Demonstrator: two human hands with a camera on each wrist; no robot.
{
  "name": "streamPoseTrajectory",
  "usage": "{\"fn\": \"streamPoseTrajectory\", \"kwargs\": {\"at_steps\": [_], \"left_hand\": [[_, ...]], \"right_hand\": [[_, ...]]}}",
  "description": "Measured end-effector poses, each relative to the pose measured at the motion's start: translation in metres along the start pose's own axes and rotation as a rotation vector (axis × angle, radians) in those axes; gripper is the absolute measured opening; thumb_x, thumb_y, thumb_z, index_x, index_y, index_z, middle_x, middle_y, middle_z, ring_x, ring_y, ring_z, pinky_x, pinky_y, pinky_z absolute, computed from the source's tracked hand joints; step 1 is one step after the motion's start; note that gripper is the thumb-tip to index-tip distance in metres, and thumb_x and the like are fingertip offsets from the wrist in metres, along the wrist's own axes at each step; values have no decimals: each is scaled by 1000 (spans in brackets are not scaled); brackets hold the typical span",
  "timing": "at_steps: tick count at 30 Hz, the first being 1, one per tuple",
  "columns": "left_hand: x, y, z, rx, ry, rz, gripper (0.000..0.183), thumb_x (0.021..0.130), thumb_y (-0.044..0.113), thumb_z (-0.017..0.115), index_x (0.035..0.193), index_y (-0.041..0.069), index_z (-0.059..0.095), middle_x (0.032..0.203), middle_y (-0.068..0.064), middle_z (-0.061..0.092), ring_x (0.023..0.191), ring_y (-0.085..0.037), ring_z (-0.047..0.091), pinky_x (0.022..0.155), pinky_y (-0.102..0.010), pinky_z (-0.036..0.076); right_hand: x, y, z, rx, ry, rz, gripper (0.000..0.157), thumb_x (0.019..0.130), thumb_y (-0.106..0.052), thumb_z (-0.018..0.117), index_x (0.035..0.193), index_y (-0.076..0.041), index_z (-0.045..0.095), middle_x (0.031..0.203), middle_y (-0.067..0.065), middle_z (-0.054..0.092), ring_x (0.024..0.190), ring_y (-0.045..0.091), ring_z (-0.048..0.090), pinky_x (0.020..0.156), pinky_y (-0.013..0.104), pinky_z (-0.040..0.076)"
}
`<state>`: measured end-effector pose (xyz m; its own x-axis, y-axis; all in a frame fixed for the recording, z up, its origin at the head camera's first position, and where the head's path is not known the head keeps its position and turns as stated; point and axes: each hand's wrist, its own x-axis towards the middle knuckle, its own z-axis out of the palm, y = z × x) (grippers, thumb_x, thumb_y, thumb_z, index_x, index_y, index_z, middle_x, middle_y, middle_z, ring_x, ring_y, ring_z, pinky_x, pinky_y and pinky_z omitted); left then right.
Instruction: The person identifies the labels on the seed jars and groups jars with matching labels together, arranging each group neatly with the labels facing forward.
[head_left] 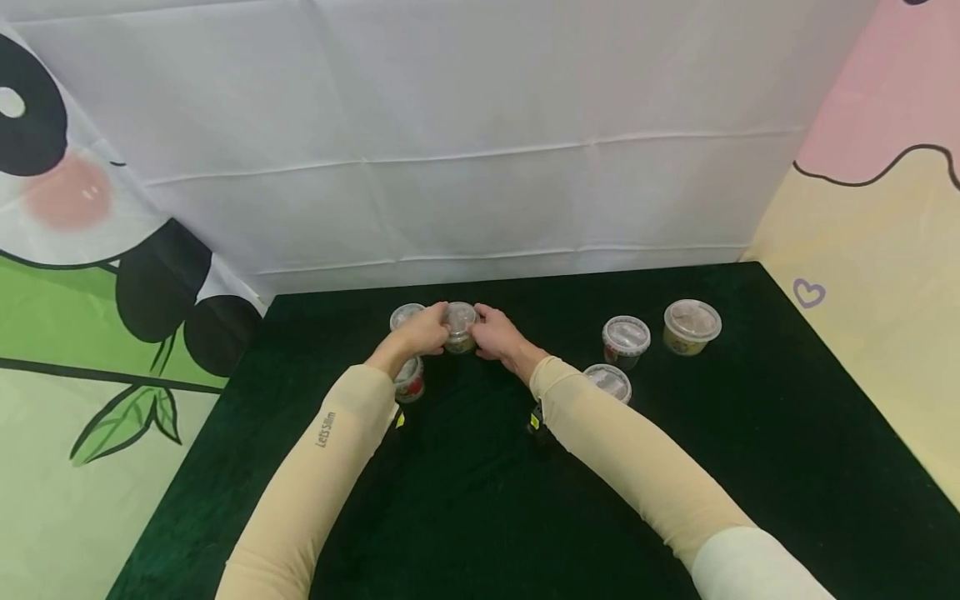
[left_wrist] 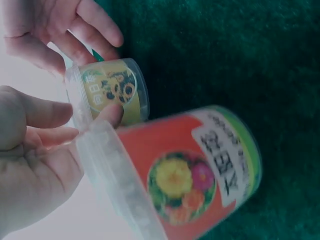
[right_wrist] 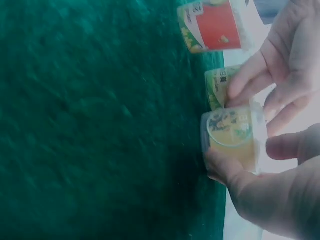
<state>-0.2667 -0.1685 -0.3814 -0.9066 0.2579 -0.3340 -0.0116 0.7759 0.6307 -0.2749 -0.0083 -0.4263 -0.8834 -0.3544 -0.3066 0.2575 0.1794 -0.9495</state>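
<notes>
Both hands are on a small lidded plastic cup [head_left: 460, 328] with a yellow sunflower label [left_wrist: 112, 90]. My left hand [head_left: 422, 332] holds its left side, fingers on the wall and thumb by the lid. On the opposite side my right hand [head_left: 498, 336] grips it, thumb near the lid and fingers round the wall [right_wrist: 222, 165]. Beside the left hand stand a second yellow-labelled cup [right_wrist: 216, 85], partly hidden, and a red-labelled cup [left_wrist: 175, 170] with flower pictures, closer to me under the left wrist.
On the right of the dark green cloth-covered table [head_left: 465, 500] stand three more lidded cups: one far right [head_left: 692, 327], one beside it [head_left: 626, 337], and one [head_left: 609, 382] partly behind the right sleeve. A white cloth wall [head_left: 480, 200] rises behind the table.
</notes>
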Motion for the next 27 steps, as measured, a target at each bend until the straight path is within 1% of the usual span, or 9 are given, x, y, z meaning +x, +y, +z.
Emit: {"fn": "streamPoseTrajectory", "kwargs": {"at_steps": [4,6,10,12,16,19,24,25,27], "left_hand": [[0,0,1,71,16,25,59,106,7,36,157,-10,13,160,-29,25,120,-37,58,98,-44,53],[0,-1,1,73,19,26,59,106,7,35,157,-11,12,161,-30,23,119,-37,59,98,-44,53],[0,-4,2,102,25,34,58,106,7,35,157,-11,12,161,-30,21,100,-32,62,88,-39,54],[0,-5,2,121,20,44,59,106,7,35,157,-11,12,162,-30,19,99,-31,60,85,-38,53],[-1,-4,3,108,6,47,60,106,7,35,157,-11,11,164,-29,14,116,-34,55,92,-40,53],[-2,-3,2,136,19,47,60,104,6,35,157,-12,12,163,-30,16,128,-39,49,103,-46,47],[-4,4,3,320,63,75,60,100,6,36,152,-17,20,158,-34,24,147,-43,27,121,-50,23],[-5,6,4,353,80,79,60,99,6,37,152,-18,22,157,-35,26,148,-43,24,121,-51,20],[-7,12,7,407,131,77,59,100,8,41,152,-15,26,156,-33,31,147,-43,28,120,-52,23]], "right_hand": [[-4,5,5,-14,12,-32,59,110,-19,43,164,-15,19,162,12,31,139,29,42,105,49,47],[-4,7,7,-5,11,-42,59,110,-20,42,164,-16,18,163,12,29,141,30,40,106,50,46],[-5,8,9,9,13,-46,59,110,-21,41,164,-17,17,164,13,28,144,31,36,108,52,44],[-6,9,8,15,17,-40,59,111,-21,42,164,-17,16,164,13,27,144,30,36,108,52,44],[-7,10,8,31,19,-36,59,111,-22,42,164,-18,17,164,12,29,143,30,38,108,51,44],[-7,9,7,-4,1,-46,59,111,-23,41,164,-17,15,165,12,27,145,29,36,110,50,43],[-9,4,0,-93,-30,-51,61,111,-24,41,164,-12,12,165,15,23,146,31,34,110,51,42],[-10,3,-3,-106,-31,-50,61,111,-23,41,164,-11,12,165,17,23,146,32,34,110,50,42],[-14,1,-13,-139,-33,-47,62,111,-23,43,164,-10,14,164,19,24,145,33,36,109,48,44]]}}
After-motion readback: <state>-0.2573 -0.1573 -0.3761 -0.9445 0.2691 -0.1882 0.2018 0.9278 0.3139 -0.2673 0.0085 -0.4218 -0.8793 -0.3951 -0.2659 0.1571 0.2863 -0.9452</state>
